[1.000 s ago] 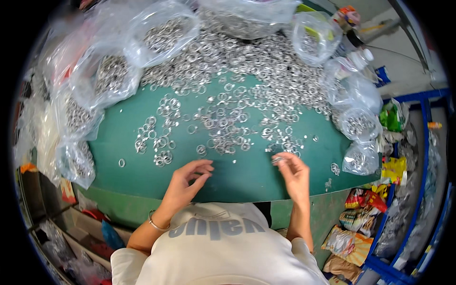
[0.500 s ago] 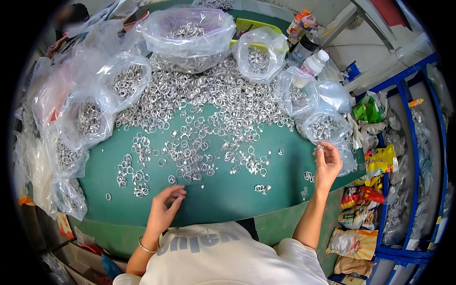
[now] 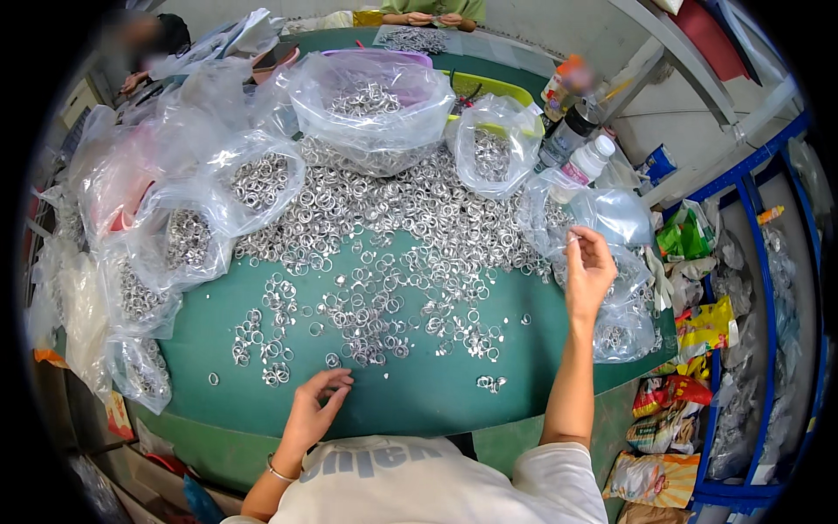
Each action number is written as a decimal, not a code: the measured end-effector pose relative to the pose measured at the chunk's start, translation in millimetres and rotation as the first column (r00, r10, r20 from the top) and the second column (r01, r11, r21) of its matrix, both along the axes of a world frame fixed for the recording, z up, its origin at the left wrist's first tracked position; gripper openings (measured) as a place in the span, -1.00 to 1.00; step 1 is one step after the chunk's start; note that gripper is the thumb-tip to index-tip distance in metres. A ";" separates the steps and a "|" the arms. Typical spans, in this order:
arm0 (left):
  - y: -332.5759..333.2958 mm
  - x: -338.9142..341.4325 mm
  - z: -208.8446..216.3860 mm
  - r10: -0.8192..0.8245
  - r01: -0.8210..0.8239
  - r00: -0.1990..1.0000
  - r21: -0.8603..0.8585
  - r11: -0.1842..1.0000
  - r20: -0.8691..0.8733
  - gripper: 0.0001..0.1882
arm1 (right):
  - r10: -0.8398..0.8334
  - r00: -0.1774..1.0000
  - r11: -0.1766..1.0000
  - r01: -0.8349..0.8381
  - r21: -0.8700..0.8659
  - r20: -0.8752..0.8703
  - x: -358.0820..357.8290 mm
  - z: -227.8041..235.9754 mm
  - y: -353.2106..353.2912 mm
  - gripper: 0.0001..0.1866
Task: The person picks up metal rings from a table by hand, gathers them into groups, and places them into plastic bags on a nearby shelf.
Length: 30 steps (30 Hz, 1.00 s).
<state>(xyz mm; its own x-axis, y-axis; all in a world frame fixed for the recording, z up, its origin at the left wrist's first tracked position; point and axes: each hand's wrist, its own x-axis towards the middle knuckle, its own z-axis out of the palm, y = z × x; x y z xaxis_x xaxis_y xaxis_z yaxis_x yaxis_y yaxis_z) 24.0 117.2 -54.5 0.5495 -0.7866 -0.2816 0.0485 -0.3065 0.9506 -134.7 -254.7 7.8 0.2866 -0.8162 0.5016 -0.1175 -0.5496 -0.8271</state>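
Note:
Many small silver metal rings (image 3: 384, 210) are heaped across the green tabletop (image 3: 262, 397), with looser clusters nearer me. My left hand (image 3: 319, 400) rests low over the near part of the table, fingers loosely bent and thumb apart, holding nothing that I can see. A few rings lie just beyond its fingertips. My right hand (image 3: 592, 272) is raised at the right, beside a clear plastic bag (image 3: 543, 210) with rings in it. Thumb and forefinger pinch a small shiny piece, seemingly a ring (image 3: 573, 236), partly hidden by the fingers. Beneath that hand sits another bag of rings (image 3: 621, 336).
Several ring-filled plastic bags (image 3: 188, 240) line the left side. A large bag-lined basin (image 3: 371, 144) stands at the back, beside a green tray (image 3: 502, 87). Bottles (image 3: 587, 162) stand back right, near a blue rack (image 3: 742, 262). Two other people (image 3: 432, 10) are at the far side.
The view has tilted up, so the table sits lower and a far person's hands show. My right hand has moved away from me, toward a farther bag. My left hand has hardly moved.

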 end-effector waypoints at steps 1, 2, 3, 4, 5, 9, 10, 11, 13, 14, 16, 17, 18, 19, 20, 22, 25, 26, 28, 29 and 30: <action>2.0 0.3 -1.5 0.005 -0.005 1.000 0.011 1.000 0.001 -0.70 | 0.008 1.000 0.998 -0.006 -0.067 0.021 14.6 3.8 2.5 -0.87; 1.7 1.5 -3.1 0.022 -0.022 1.000 0.000 1.000 0.005 -0.70 | 0.001 0.997 0.983 0.013 -0.186 0.075 30.2 10.1 2.3 -0.86; 1.1 1.8 -4.9 0.032 -0.032 0.999 -0.006 0.999 0.005 -0.69 | -0.007 0.992 0.954 0.044 -0.296 0.125 44.5 17.3 1.5 -0.85; 3.4 -0.5 -6.1 0.044 -0.044 0.999 -0.001 0.999 0.004 -0.69 | -0.010 0.985 0.918 0.078 -0.390 0.174 56.7 22.8 0.0 -0.84; -0.6 0.1 -6.0 0.039 -0.038 0.999 -0.021 0.999 0.023 -0.69 | -0.051 0.993 0.876 0.097 -0.472 0.109 68.8 32.3 -9.1 -0.83; -2.3 -0.1 0.5 0.010 -0.010 0.999 -0.011 1.000 0.046 -0.69 | 0.014 0.984 0.947 -0.069 -0.314 -0.175 95.1 22.5 -24.4 -0.77; -4.2 -0.1 -1.7 0.013 -0.011 0.999 -0.037 0.999 0.045 -0.69 | 0.019 0.974 0.938 -0.095 -0.333 -0.224 93.8 19.5 -21.4 -0.77; -2.6 -0.8 -4.7 0.019 -0.018 0.998 -0.018 1.000 0.060 -0.68 | 0.020 0.962 0.929 -0.118 -0.350 -0.272 90.2 17.7 -17.5 -0.76; -4.1 -1.0 -4.4 -0.008 0.008 0.992 0.004 1.000 0.122 -0.69 | 0.063 0.913 0.937 -0.193 -0.290 -0.403 58.0 17.2 9.4 -0.76; -8.1 0.2 -2.8 -0.029 0.027 0.988 0.011 1.000 0.152 -0.69 | 0.121 0.883 0.950 -0.235 -0.204 -0.453 37.5 13.7 22.8 -0.77; -24.3 -2.3 1.2 -0.092 0.109 0.938 -0.032 0.993 0.335 -0.68 | 0.256 0.763 0.949 -0.314 0.006 -0.593 3.6 4.5 51.5 -0.77; -32.4 -4.1 1.3 -0.125 0.155 0.902 -0.039 0.987 0.413 -0.68 | 0.338 0.659 0.930 -0.343 0.131 -0.672 -8.6 -1.1 64.5 -0.77; -42.8 -6.8 1.6 -0.163 0.209 0.858 -0.041 0.977 0.487 -0.68 | 0.378 0.571 0.922 -0.309 0.236 -0.729 -20.0 -10.1 74.5 -0.73; -54.5 -9.7 1.3 -0.194 0.256 0.807 -0.033 0.966 0.557 -0.67 | 0.360 0.555 0.927 -0.301 0.223 -0.750 -28.2 -18.0 84.8 -0.71; -68.6 -12.4 0.2 -0.221 0.303 0.748 -0.026 0.953 0.626 -0.66 | 0.338 0.541 0.934 -0.293 0.204 -0.771 -32.8 -23.5 93.4 -0.69; -93.6 -19.5 -4.0 -0.256 0.363 0.661 -0.002 0.932 0.705 -0.63 | 0.316 0.601 0.936 -0.326 0.135 -0.734 -29.2 -31.0 109.2 -0.64; -126.3 -33.2 -16.7 -0.302 0.421 0.575 0.042 0.906 0.760 -0.61 | 0.255 0.616 0.948 -0.312 0.066 -0.745 -25.8 -52.3 114.8 -0.61; -133.2 -37.6 -20.9 -0.314 0.429 0.535 0.068 0.901 0.784 -0.61 | 0.240 0.614 0.949 -0.312 0.049 -0.752 -26.3 -56.6 113.8 -0.61; -137.3 -39.5 -25.9 -0.336 0.437 0.490 0.106 0.893 0.804 -0.61 | 0.254 0.659 0.942 -0.335 0.025 -0.708 -29.2 -59.3 110.8 -0.66; -137.6 -39.0 -27.7 -0.346 0.440 0.486 0.118 0.890 0.802 -0.61 | 0.264 0.680 0.937 -0.349 0.015 -0.684 -30.4 -61.3 109.0 -0.69; -137.7 -38.2 -28.2 -0.357 0.442 0.482 0.129 0.887 0.800 -0.61 | 0.315 0.737 0.947 -0.282 0.152 -0.597 -31.6 -63.2 107.8 -0.71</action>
<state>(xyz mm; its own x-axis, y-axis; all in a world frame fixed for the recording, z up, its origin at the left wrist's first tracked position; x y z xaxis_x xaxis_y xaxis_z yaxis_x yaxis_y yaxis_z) -14.2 -20.5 -82.7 0.1298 -0.9763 0.1733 -0.8313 -0.0119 0.5557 -166.3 -147.0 -55.4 0.7493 -0.6547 0.1000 -0.4395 -0.6044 -0.6645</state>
